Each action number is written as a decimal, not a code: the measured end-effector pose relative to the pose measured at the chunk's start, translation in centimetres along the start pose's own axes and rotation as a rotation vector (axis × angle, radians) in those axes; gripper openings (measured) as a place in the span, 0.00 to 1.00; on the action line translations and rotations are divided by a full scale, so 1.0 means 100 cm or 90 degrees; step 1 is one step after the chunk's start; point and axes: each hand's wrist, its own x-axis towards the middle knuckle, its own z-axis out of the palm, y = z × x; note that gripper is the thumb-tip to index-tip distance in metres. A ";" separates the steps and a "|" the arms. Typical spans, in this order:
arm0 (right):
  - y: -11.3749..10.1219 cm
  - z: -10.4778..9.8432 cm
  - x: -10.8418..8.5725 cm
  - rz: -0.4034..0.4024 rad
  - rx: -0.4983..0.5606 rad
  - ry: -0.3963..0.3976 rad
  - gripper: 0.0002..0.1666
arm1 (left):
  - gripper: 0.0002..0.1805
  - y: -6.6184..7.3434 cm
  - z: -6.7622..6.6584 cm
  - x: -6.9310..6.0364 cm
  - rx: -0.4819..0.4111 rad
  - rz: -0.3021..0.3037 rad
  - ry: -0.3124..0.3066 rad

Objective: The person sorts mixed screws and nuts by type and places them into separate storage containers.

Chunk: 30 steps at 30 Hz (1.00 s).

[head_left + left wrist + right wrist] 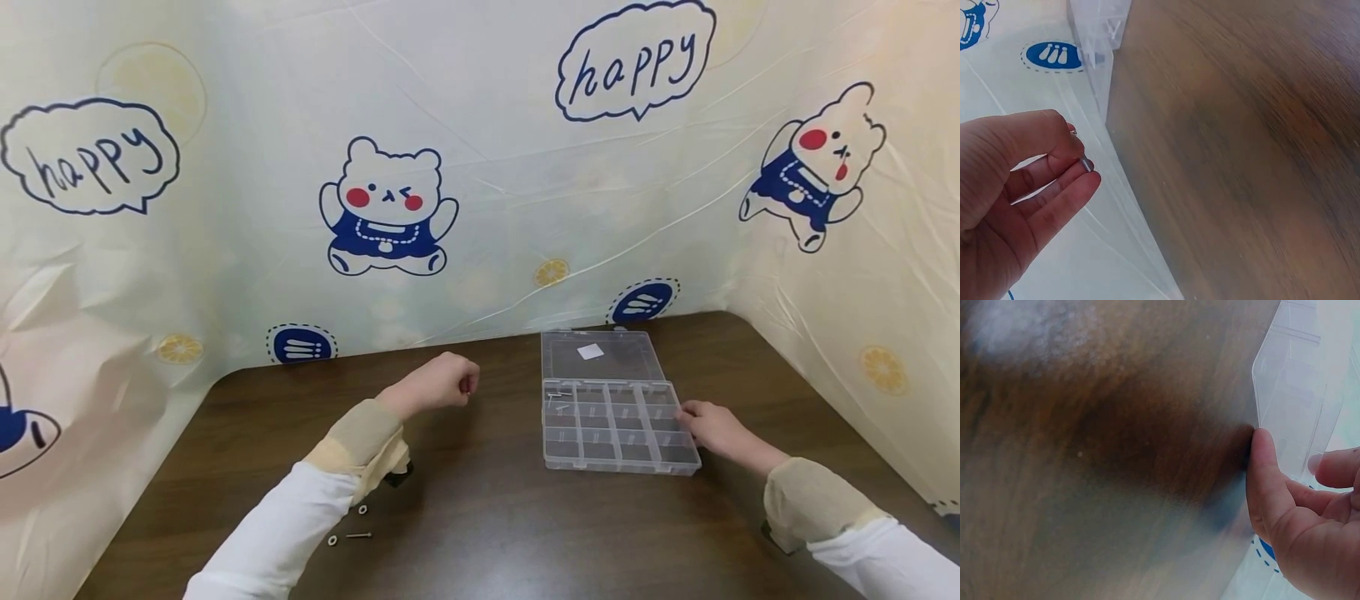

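Observation:
My left hand [433,385] is raised over the table, left of the clear plastic compartment box [622,465]. In the left wrist view it pinches a small metal screw [1087,164], mostly hidden by the thumb and fingers. The box lies with its lid [618,367] folded back toward the wall. A few small metal pieces [558,395] sit in its far left compartment, too small to tell apart. On the box's right side my right hand [711,427] grips the edge; in the right wrist view its fingertips [1263,447] touch the side wall.
Near the left forearm, a loose screw [359,535] and two small ring-shaped pieces, one a washer or nut [332,541], lie on the brown wooden table [480,508]. A printed cloth [495,192] hangs behind and at both sides. A white label [590,352] shows at the lid.

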 end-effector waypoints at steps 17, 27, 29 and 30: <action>-0.001 -0.001 0.002 0.000 -0.013 -0.001 0.21 | 0.06 0.018 0.008 0.028 -0.042 -0.016 0.022; 0.009 -0.008 0.022 -0.014 -0.019 -0.016 0.22 | 0.06 0.026 0.016 0.052 -0.065 -0.031 0.060; 0.011 -0.009 0.026 -0.018 -0.020 -0.017 0.22 | 0.06 0.028 0.017 0.057 -0.068 -0.032 0.067; 0.012 -0.010 0.027 -0.020 -0.022 -0.018 0.22 | 0.06 0.029 0.018 0.060 -0.070 -0.033 0.070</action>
